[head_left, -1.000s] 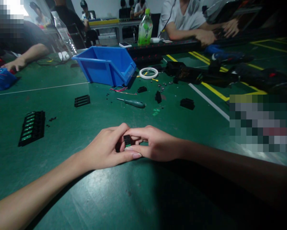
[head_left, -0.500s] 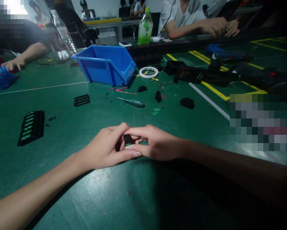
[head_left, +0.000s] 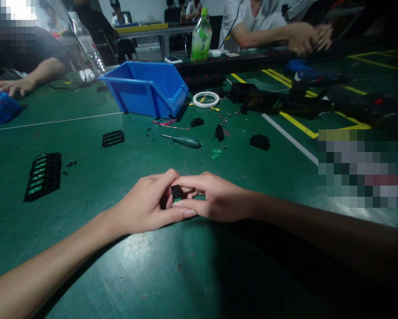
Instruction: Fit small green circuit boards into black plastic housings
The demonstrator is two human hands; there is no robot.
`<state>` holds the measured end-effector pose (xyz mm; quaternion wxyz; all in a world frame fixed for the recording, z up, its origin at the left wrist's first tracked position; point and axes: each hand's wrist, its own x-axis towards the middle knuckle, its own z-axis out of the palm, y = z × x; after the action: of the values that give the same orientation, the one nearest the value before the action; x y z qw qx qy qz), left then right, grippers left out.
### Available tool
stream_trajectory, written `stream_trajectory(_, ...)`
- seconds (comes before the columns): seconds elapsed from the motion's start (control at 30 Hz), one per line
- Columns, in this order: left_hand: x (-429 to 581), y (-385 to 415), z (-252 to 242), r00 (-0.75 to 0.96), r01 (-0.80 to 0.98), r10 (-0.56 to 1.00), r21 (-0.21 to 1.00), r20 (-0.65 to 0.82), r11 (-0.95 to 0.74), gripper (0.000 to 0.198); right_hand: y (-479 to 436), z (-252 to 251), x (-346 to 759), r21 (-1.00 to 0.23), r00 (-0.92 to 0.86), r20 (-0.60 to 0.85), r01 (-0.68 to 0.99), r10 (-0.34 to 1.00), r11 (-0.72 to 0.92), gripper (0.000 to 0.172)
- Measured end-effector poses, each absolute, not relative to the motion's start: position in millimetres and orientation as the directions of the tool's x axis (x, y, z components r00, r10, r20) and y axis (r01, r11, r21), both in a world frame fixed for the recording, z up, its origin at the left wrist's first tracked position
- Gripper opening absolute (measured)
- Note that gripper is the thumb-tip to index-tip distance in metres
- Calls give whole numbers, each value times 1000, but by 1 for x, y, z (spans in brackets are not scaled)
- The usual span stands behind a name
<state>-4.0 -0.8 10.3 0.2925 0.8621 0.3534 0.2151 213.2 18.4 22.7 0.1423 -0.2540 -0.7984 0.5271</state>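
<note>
Low over the green mat, my left hand point(head_left: 148, 204) and my right hand point(head_left: 215, 197) meet, both closed around a small black plastic part with a green piece point(head_left: 175, 192). Only its top and a bit of green show between the fingers; the rest is hidden. My left thumb lies along the near side, against the right hand's fingers. Beyond the hands lie a green-handled screwdriver point(head_left: 185, 141) and small green circuit boards point(head_left: 216, 153). To the left rests a black frame holding several green boards point(head_left: 43, 176), beside tiny black bits point(head_left: 71, 164).
A blue bin point(head_left: 145, 91) stands behind, with a white tape roll point(head_left: 206, 99) and scattered screws at its right. Black plastic parts point(head_left: 260, 141) and an empty black frame point(head_left: 113, 138) lie around. A power tool point(head_left: 278, 99) lies at right. Co-workers' hands point(head_left: 305, 37) are across the table.
My hands and the small black part stay nearly still. Across the table, the hands of both co-workers have shifted slightly.
</note>
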Motion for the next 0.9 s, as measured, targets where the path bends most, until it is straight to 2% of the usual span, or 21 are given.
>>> stream_trajectory(0.9,-3,-1,13,653,491,741,656,158,-573,40,18,20,212,-919,-825,-24,240,564,312,17)
